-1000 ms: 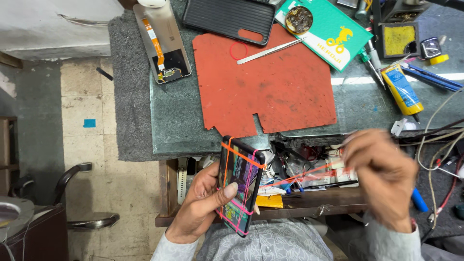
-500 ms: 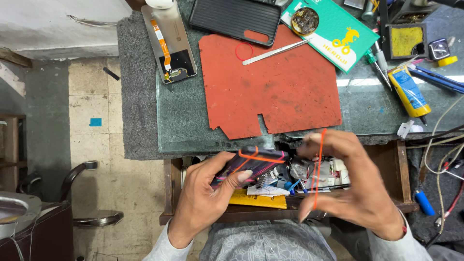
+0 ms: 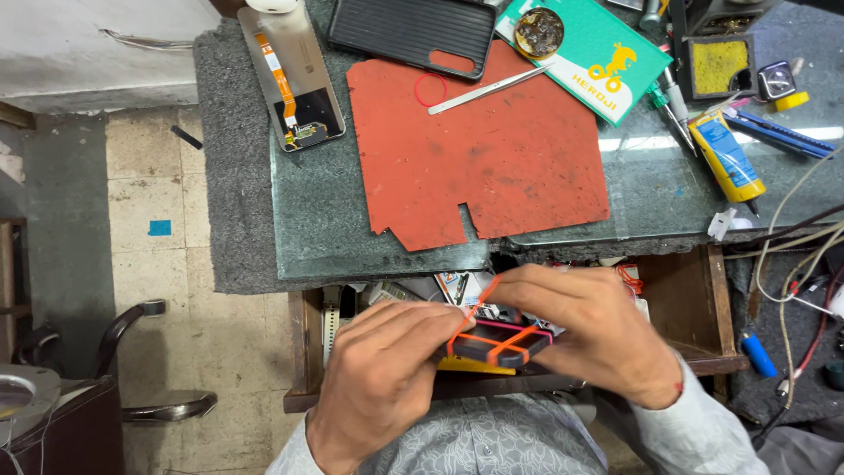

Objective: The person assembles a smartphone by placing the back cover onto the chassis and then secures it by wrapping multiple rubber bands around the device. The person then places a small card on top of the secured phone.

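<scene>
My left hand (image 3: 378, 378) and my right hand (image 3: 589, 330) both grip a dark phone (image 3: 497, 343) held flat over an open wooden drawer (image 3: 703, 308). Orange and pink rubber bands (image 3: 505, 339) cross the phone's body. One orange band is stretched upward from the phone by the fingers of my right hand. Much of the phone is hidden under my fingers.
On the glass-topped desk lie a red-brown work mat (image 3: 492, 149), a red rubber ring (image 3: 431, 88), metal tweezers (image 3: 492, 88), a phone screen part with an orange flex cable (image 3: 294, 75), a black phone cover (image 3: 413, 31), a green card (image 3: 598, 53), a yellow-blue tube (image 3: 725, 158). Cables (image 3: 800, 246) hang at right.
The phone has turned from upright to lying flat. My right hand has come in from the right, stretched an orange band and now closes on the phone with it.
</scene>
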